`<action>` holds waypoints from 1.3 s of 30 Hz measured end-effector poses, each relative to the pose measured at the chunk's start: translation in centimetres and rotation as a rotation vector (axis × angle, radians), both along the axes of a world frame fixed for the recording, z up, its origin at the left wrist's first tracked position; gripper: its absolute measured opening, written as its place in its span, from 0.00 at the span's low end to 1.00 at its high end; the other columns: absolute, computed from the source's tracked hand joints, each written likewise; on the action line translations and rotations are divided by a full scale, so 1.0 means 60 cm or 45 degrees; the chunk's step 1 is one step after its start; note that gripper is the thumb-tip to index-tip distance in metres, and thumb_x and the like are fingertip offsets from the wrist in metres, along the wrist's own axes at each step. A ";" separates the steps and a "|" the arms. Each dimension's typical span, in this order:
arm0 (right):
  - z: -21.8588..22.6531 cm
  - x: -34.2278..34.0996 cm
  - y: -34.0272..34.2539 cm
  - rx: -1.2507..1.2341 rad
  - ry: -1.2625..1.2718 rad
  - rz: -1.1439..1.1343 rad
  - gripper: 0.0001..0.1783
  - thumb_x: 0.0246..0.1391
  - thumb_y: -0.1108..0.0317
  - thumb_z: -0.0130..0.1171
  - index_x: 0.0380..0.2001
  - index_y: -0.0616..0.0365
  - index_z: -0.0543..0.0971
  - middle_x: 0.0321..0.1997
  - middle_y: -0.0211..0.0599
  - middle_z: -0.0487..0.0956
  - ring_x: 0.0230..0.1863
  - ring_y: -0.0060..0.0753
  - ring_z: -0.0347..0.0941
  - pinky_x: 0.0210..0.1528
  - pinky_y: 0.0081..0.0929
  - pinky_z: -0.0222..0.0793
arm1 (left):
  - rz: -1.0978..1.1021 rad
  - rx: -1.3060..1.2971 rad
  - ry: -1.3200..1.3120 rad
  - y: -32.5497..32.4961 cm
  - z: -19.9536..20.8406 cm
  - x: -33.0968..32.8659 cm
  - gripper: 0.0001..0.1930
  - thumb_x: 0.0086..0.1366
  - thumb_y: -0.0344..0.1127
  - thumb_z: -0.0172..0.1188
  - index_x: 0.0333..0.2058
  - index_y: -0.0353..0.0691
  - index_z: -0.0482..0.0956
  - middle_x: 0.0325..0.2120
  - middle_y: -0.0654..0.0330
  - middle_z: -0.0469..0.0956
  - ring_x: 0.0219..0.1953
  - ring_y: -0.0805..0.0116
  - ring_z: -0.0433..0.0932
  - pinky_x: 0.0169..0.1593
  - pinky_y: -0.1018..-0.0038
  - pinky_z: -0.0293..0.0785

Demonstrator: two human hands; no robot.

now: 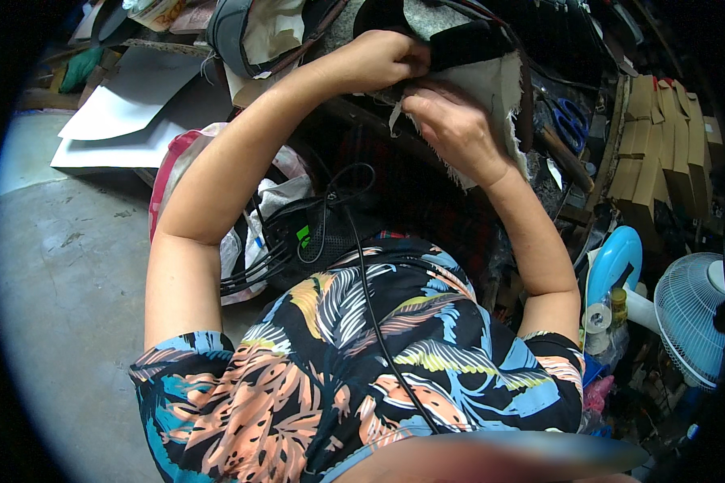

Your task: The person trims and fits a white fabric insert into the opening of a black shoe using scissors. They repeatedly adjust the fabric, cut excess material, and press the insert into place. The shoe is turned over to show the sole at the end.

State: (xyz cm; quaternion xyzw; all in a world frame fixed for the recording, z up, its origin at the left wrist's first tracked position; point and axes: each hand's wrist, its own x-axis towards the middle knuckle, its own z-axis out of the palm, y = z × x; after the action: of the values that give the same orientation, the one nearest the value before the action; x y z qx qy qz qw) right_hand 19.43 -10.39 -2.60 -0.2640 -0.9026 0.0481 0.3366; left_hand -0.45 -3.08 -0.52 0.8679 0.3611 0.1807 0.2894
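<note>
Both my hands are close together at the top of the view, over a piece of black and pale cloth (487, 84) with frayed edges. My left hand (383, 60) is closed at the piece's left side, its fingertips bent in against the black part (469, 44). Just below it, my right hand (455, 133) pinches the pale cloth's ragged edge, with the thumb and fingers together. The fingertips of both hands are partly hidden. Right of the cloth lies a pair of scissors with blue handles (569, 125). A black piece with pale lining (254, 36) rests beyond my left forearm.
White sheets (125, 101) lie at the left. A bag with a pink edge (163, 181) and black cables (278, 233) are under my left arm. Brown cardboard boxes (660, 153) are stacked at the right, above a blue and white fan (693, 318). A cable runs over my patterned shirt.
</note>
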 end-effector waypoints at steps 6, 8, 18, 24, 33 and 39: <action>0.002 0.010 -0.012 0.079 0.093 -0.093 0.19 0.45 0.78 0.68 0.40 0.53 0.74 0.46 0.40 0.81 0.43 0.44 0.80 0.45 0.34 0.80 | 0.040 -0.003 -0.101 -0.009 -0.010 -0.002 0.14 0.66 0.38 0.59 0.43 0.33 0.80 0.37 0.48 0.83 0.40 0.56 0.82 0.47 0.65 0.76; 0.005 0.008 -0.016 -0.037 0.111 -0.029 0.19 0.45 0.77 0.68 0.40 0.53 0.74 0.46 0.40 0.80 0.45 0.46 0.80 0.46 0.36 0.80 | 0.040 -0.009 -0.092 -0.006 -0.011 -0.001 0.13 0.66 0.37 0.59 0.43 0.33 0.80 0.36 0.49 0.83 0.39 0.58 0.82 0.46 0.65 0.76; 0.048 0.006 -0.050 -0.034 0.169 0.229 0.19 0.44 0.78 0.66 0.41 0.55 0.74 0.40 0.41 0.81 0.38 0.47 0.82 0.42 0.38 0.81 | -0.031 -0.053 -0.087 0.006 -0.002 0.000 0.13 0.64 0.38 0.60 0.42 0.34 0.81 0.33 0.51 0.83 0.35 0.63 0.81 0.44 0.67 0.76; 0.029 0.028 -0.031 -0.210 0.086 -0.202 0.23 0.51 0.74 0.67 0.50 0.57 0.73 0.45 0.43 0.80 0.44 0.42 0.81 0.44 0.33 0.79 | 0.062 0.427 0.413 -0.026 0.027 0.009 0.13 0.57 0.37 0.61 0.39 0.39 0.84 0.31 0.50 0.84 0.37 0.54 0.84 0.44 0.62 0.79; 0.015 0.017 -0.042 -0.063 -0.125 -0.210 0.31 0.43 0.67 0.74 0.53 0.45 0.74 0.51 0.36 0.78 0.56 0.43 0.72 0.59 0.39 0.68 | 0.039 0.091 0.223 0.006 0.025 -0.022 0.14 0.59 0.39 0.58 0.40 0.38 0.83 0.33 0.46 0.82 0.36 0.48 0.81 0.42 0.59 0.76; 0.023 0.008 -0.044 -0.052 -0.159 -0.174 0.27 0.45 0.61 0.73 0.50 0.46 0.75 0.50 0.32 0.79 0.56 0.41 0.71 0.60 0.41 0.65 | 0.045 0.035 0.231 0.015 0.016 -0.019 0.17 0.59 0.41 0.57 0.39 0.35 0.85 0.32 0.46 0.83 0.35 0.51 0.83 0.44 0.61 0.78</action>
State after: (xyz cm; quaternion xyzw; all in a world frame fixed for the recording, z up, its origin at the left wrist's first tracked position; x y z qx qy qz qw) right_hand 19.91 -13.05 -1.23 -0.3340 -0.9007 0.0268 0.2766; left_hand -1.61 -2.19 0.44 0.8780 0.3986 0.1114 0.2404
